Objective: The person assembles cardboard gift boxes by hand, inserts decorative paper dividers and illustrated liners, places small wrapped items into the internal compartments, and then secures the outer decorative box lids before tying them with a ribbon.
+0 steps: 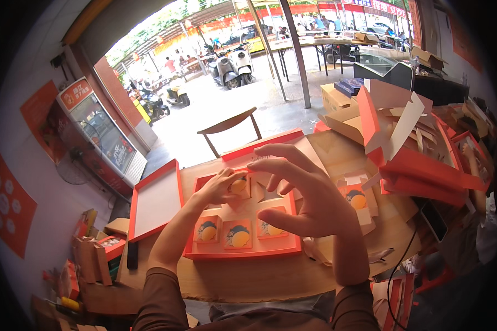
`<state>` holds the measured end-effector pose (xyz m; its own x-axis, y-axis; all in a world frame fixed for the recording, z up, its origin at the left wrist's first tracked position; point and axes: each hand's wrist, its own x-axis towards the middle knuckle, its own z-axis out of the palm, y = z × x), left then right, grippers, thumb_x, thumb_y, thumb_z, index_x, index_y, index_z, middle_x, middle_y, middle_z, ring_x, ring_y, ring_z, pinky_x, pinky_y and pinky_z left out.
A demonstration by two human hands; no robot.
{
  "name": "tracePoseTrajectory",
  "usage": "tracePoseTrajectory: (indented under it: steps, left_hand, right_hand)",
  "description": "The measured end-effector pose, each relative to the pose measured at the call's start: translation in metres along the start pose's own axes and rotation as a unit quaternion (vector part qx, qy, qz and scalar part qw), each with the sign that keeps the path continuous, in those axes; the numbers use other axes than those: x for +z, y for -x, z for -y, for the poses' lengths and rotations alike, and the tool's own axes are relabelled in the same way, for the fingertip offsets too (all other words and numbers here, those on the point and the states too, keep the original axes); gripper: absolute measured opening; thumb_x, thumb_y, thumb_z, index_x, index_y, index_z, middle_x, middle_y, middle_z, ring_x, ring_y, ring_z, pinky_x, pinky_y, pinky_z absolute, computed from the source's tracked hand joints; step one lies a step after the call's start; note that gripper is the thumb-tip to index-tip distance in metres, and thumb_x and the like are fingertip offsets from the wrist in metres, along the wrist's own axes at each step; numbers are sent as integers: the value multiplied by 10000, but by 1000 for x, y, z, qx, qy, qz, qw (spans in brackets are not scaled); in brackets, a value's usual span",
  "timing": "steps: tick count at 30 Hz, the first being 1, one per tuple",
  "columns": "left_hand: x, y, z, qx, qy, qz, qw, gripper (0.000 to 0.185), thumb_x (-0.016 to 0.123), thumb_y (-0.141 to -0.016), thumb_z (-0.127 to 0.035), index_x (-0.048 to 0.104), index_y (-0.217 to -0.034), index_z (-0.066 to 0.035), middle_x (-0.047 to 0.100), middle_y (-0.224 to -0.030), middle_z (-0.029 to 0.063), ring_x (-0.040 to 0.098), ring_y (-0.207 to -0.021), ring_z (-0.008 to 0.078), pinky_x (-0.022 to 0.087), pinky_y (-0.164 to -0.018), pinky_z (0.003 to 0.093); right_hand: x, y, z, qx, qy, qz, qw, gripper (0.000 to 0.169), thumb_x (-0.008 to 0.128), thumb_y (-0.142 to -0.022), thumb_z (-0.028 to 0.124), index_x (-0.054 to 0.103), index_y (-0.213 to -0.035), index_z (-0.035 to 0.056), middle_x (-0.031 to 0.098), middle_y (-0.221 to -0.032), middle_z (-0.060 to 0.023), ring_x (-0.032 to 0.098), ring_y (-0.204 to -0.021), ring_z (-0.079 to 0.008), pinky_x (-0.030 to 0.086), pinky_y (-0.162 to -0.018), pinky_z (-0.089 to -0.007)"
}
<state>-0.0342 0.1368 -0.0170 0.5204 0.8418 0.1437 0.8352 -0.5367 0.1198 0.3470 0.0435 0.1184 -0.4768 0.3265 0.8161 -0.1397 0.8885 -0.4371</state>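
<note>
A red-rimmed gift box tray lies on the wooden table before me. Three small square boxes with a dark and yellow print sit along its near side: one at left, one in the middle, one at right. My left hand reaches over the tray's far part, its fingers and thumb around another small printed box. Raised above the tray's right side, my right hand has its fingers spread and holds nothing. It hides part of the tray, where a folded insert opening shows.
A shallow red-edged lid lies at left. To the right is an unfolded printed carton; beyond it rise stacked red box pieces. A phone lies at the table's right edge. Another person's hand shows far right. A chair stands opposite.
</note>
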Motion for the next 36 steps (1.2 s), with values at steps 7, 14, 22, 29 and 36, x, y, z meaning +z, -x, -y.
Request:
tracePoseTrajectory:
  steps: [7, 14, 22, 29, 36]
  left_hand:
    - [3, 5, -7, -12, 38, -14, 999, 985, 860, -785, -302, 346, -1621, -219, 386, -1520, 159, 366, -1435, 390, 372, -1180, 524]
    - [0, 2, -10, 6, 19, -27, 999, 988, 869, -795, -345, 333, -1614, -209, 355, -1579, 163, 345, -1477, 401, 366, -1198, 535]
    - [-2, 1, -12, -4, -38, -3, 999, 1009, 864, -781, -349, 319, -1613, -180, 489, -1449, 166, 474, -1357, 391, 441, -1134, 507]
    - [-4, 3, -6, -19, -17, 42, 999, 1038, 867, -780, -309, 287, -1637, -219, 367, -1564, 158, 367, -1456, 388, 371, -1206, 530]
    - [-8, 3, -22, -62, 36, 38, 997, 1051, 901, -768, -412, 325, -1635, -265, 243, -1685, 138, 275, -1546, 383, 307, -1254, 557]
  right_hand:
    - [4, -1, -3, 11, 20, 6, 1000, 651, 848, -823, 304, 613, -1402, 123, 566, -1445, -135, 678, -906, -192, 584, -779, -356]
    - [7, -2, -3, 30, 40, 16, 999, 636, 836, -821, 288, 616, -1402, 150, 562, -1448, -120, 682, -906, -195, 583, -788, -354]
    - [7, 0, -5, 43, 56, 38, 997, 641, 828, -822, 280, 608, -1411, 155, 548, -1462, -119, 688, -919, -205, 579, -802, -360]
    - [6, 2, -6, 38, 50, 49, 997, 644, 821, -841, 275, 589, -1431, 160, 523, -1502, -130, 691, -936, -215, 577, -816, -363]
    - [0, 2, -7, 51, 54, 76, 994, 606, 796, -889, 341, 550, -1416, 173, 481, -1490, -141, 636, -1200, -384, 557, -933, -485]
